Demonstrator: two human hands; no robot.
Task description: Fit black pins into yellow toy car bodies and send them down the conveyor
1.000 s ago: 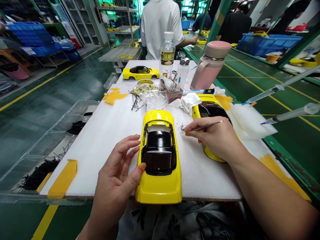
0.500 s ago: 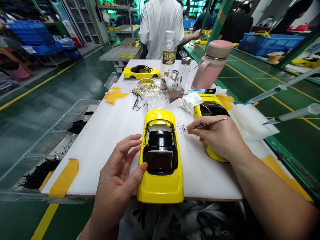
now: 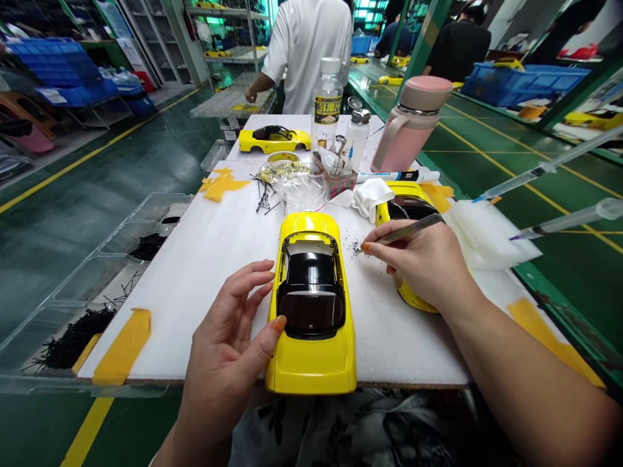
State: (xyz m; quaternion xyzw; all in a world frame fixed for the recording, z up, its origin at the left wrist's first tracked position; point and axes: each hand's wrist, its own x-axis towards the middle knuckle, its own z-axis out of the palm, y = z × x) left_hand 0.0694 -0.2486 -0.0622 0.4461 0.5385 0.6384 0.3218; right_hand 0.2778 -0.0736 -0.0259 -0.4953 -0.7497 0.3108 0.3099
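A yellow model car body [image 3: 311, 366] with a black roof lies lengthwise near the table's front edge. Along its left side rests my left hand [image 3: 228, 331], fingers apart, the thumb touching the body beside the rear window. Metal tweezers [image 3: 411, 229] are pinched in my right hand [image 3: 423, 263], their tips at a scatter of tiny black parts [image 3: 355, 246] on the white surface. Partly hidden behind my right hand is a second yellow car body [image 3: 403, 189]. A crumpled white cloth [image 3: 372, 196] touches its front left corner.
A clear bottle [image 3: 327, 97], a pink flask [image 3: 413, 123], a third yellow car [image 3: 275, 139] and a plastic bag [image 3: 302, 191] stand or lie farther back. Two syringes [image 3: 574, 217] jut in from the right. Black pieces [image 3: 78, 337] fill a tray at left. A person in white [image 3: 311, 52] stands beyond.
The tweezers have turned slightly in my right hand, with their tips still among the tiny parts. The person in white has shifted, an arm now reaching left. My left hand looks unchanged.
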